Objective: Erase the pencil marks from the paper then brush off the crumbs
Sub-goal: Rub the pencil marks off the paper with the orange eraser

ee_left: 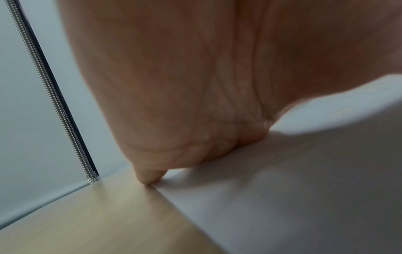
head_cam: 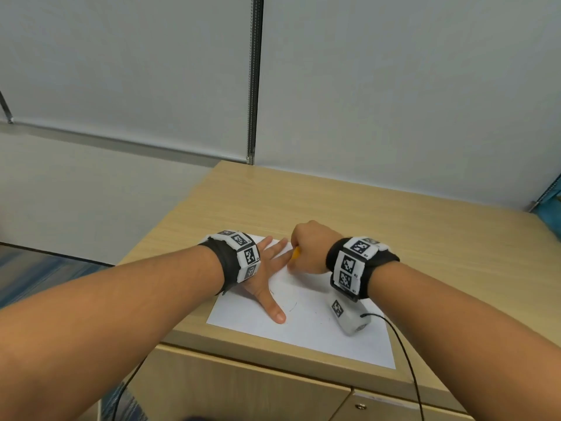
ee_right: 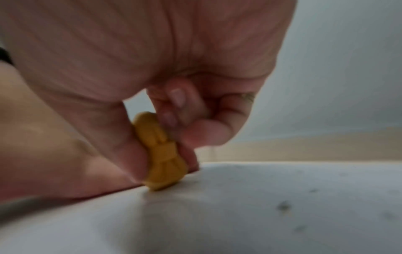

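Yellow eraser (ee_right: 161, 153) pinched in right hand (head_cam: 309, 247), touching paper (head_cam: 303, 329); left hand (head_cam: 267, 275) flat, fingers spread.

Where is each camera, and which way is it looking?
Head: sits on the person's head, looks down at the desk; both forearms, left hand, right hand show.
Left wrist: under the wrist, looks along the palm pressed on the paper.
Right wrist: under the wrist, looks at fingers pinching the yellow eraser.
Shared: paper and eraser appear in head and right wrist views.
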The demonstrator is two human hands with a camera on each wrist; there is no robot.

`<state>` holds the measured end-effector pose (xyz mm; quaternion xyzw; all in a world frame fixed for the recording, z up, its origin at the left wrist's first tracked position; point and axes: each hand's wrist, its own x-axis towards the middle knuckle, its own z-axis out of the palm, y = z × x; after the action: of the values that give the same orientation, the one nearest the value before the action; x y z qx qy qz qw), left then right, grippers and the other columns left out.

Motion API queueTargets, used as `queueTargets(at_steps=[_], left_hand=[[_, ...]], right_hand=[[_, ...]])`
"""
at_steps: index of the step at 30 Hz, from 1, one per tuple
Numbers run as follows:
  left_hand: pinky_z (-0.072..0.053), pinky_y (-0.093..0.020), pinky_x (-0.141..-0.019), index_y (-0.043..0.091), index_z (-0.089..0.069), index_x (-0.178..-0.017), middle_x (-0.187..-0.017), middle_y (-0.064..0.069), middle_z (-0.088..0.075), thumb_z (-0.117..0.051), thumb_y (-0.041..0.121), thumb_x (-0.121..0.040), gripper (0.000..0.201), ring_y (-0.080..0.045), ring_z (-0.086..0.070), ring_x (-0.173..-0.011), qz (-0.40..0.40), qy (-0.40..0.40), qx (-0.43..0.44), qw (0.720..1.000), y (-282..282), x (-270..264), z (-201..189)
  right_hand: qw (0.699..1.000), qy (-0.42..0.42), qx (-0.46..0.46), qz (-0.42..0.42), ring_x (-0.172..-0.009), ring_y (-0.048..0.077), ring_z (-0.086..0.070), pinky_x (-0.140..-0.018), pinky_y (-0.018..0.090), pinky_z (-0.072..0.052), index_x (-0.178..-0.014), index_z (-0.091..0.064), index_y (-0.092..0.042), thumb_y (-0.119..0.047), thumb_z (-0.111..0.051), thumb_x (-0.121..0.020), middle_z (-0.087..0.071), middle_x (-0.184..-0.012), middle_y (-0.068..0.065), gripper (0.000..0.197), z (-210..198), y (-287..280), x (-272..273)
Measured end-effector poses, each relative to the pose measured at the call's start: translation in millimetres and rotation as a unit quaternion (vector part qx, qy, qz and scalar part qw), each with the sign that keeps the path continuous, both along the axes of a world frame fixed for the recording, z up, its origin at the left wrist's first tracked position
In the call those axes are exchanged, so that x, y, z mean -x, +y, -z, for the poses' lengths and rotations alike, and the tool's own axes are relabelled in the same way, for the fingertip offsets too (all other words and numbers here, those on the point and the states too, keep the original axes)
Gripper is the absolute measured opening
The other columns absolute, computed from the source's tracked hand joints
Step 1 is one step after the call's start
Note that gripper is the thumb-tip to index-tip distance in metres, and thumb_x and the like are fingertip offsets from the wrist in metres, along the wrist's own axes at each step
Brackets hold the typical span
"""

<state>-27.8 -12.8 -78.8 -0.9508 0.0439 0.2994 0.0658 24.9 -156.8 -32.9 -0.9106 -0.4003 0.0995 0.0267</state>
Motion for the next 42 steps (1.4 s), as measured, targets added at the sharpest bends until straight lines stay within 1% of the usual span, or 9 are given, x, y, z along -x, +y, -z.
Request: queueTargets(at_steps=[4, 8, 13, 17, 22, 27, 34, 38, 42], left_hand=[[-0.006, -0.066, -0.12, 0.044, -0.003, -0.157, -0.166, 0.003, 0.017, -0.061, 0.096, -0.051, 0.132, -0.031, 0.016, -0.153, -0.022, 0.0, -0.007, 1.0, -1.2, 1.6, -5.8], [0.003, -0.072, -0.116, 0.042, 0.025, -0.152, -0.159, 0.008, 0.038, -0.058, 0.098, -0.049, 0.143, -0.029, 0.031, -0.148, -0.001, 0.005, 0.003, 1.0, -0.6, 1.2, -2.6], [0.002, -0.068, -0.118, 0.037, 0.005, -0.159, -0.166, 0.004, 0.023, -0.059, 0.091, -0.063, 0.127, -0.03, 0.028, -0.15, -0.01, 0.024, -0.011, 1.0, -5.6, 5.2, -10.9], [0.004, -0.07, -0.117, 0.038, 0.029, -0.151, -0.159, 0.008, 0.039, -0.059, 0.096, -0.053, 0.144, -0.027, 0.031, -0.148, -0.003, 0.003, -0.003, 1.0, -1.8, 3.1, -5.1], [-0.002, -0.067, -0.119, 0.042, 0.013, -0.156, -0.161, 0.004, 0.035, -0.06, 0.095, -0.053, 0.138, -0.031, 0.028, -0.15, -0.027, 0.016, -0.021, 0.999, -3.8, 2.1, -9.3], [0.0, -0.068, -0.118, 0.041, 0.034, -0.147, -0.159, 0.008, 0.038, -0.057, 0.1, -0.043, 0.15, -0.031, 0.027, -0.15, -0.009, -0.001, -0.002, 1.0, -2.8, 1.9, -5.6], [-0.002, -0.063, -0.12, 0.039, 0.028, -0.151, -0.162, 0.008, 0.032, -0.053, 0.103, -0.043, 0.15, -0.028, 0.02, -0.153, -0.034, -0.036, -0.003, 0.999, -10.4, 10.5, -8.9], [-0.007, -0.059, -0.121, 0.037, 0.021, -0.155, -0.165, 0.007, 0.026, -0.044, 0.109, -0.033, 0.155, -0.03, 0.009, -0.155, -0.076, -0.048, -0.007, 0.996, -22.3, 25.5, -12.7], [-0.017, -0.053, -0.121, 0.027, 0.003, -0.161, -0.169, 0.006, 0.009, -0.037, 0.105, -0.056, 0.137, -0.035, -0.01, -0.152, -0.089, -0.061, -0.009, 0.994, -38.9, 52.9, -24.3]], right_hand=[[0.993, 0.074, 0.033, -0.081, -0.073, 0.018, -0.064, -0.059, 0.027, -0.047, -0.076, -0.064, -0.021, -0.029, -0.077, -0.081, -0.065, -0.075, -0.003, 0.016, 6.8, 5.4, 24.1], [1.0, 0.009, 0.011, -0.002, -0.066, 0.024, -0.063, -0.054, 0.028, -0.047, -0.073, -0.065, -0.01, -0.028, -0.073, -0.082, -0.063, -0.068, 0.003, 0.022, -1.8, 8.9, -2.8], [0.994, 0.077, 0.027, -0.074, -0.068, 0.01, -0.06, -0.063, 0.026, -0.049, -0.07, -0.052, -0.031, -0.025, -0.076, -0.083, -0.059, -0.071, -0.014, 0.028, 1.3, 8.5, 24.1], [1.0, 0.01, 0.01, 0.011, -0.061, 0.022, -0.059, -0.053, 0.026, -0.045, -0.067, -0.057, -0.013, -0.029, -0.072, -0.083, -0.06, -0.066, 0.003, 0.027, -2.2, 3.4, -2.4], [0.996, 0.061, 0.024, -0.062, -0.063, 0.017, -0.062, -0.055, 0.026, -0.046, -0.071, -0.064, -0.018, -0.029, -0.075, -0.081, -0.063, -0.067, -0.001, 0.019, 8.0, 3.7, 26.7], [0.997, 0.003, -0.023, 0.068, -0.067, 0.026, -0.057, -0.057, 0.029, -0.042, -0.067, -0.058, -0.009, -0.035, -0.072, -0.085, -0.06, -0.067, 0.006, 0.035, -5.0, -20.5, -5.4], [0.992, -0.014, 0.081, 0.096, -0.068, 0.023, -0.062, -0.059, 0.026, -0.05, -0.073, -0.057, -0.014, -0.035, -0.07, -0.091, -0.064, -0.076, 0.003, 0.031, -10.1, -62.2, 17.1], [0.989, -0.03, 0.088, 0.112, -0.057, 0.022, -0.054, -0.051, 0.022, -0.041, -0.066, -0.052, -0.014, -0.03, -0.07, -0.087, -0.057, -0.068, 0.003, 0.032, -3.0, -70.0, 17.9], [0.989, -0.049, 0.095, 0.106, -0.061, 0.021, -0.053, -0.052, 0.024, -0.041, -0.069, -0.053, -0.016, -0.035, -0.072, -0.088, -0.056, -0.071, 0.002, 0.033, -3.8, -63.0, 11.1]])
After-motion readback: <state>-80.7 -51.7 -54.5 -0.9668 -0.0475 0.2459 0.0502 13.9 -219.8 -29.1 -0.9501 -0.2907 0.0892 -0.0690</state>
